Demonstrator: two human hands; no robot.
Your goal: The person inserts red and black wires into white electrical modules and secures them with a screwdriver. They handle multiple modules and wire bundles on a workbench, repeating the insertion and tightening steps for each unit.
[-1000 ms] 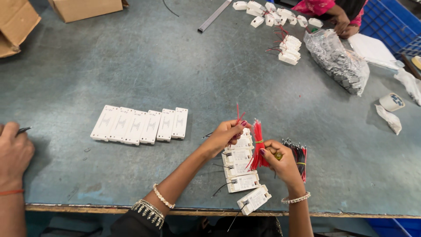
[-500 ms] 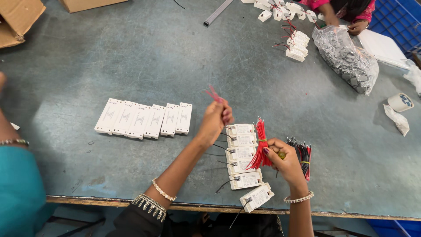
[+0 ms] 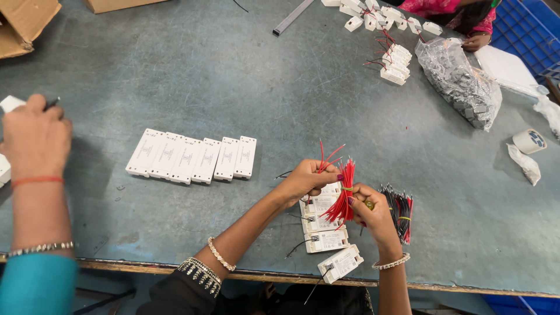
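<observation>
Nearest you, white boxes lie in a column below both hands. Your right hand grips the red wire bundle upright, so your left hand can pinch loose strands free. A spare bundle lies just beside; finished boxes sit farther left.

Red wire bundle upright, banded, above white modules.

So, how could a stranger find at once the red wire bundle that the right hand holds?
Start at the near edge of the grey-green table, where a column of white rectangular modules lies. Just above them the right hand grips the red wire bundle. Unlike the black-and-red bundle lying flat beside it, it is all red and lifted.
</observation>
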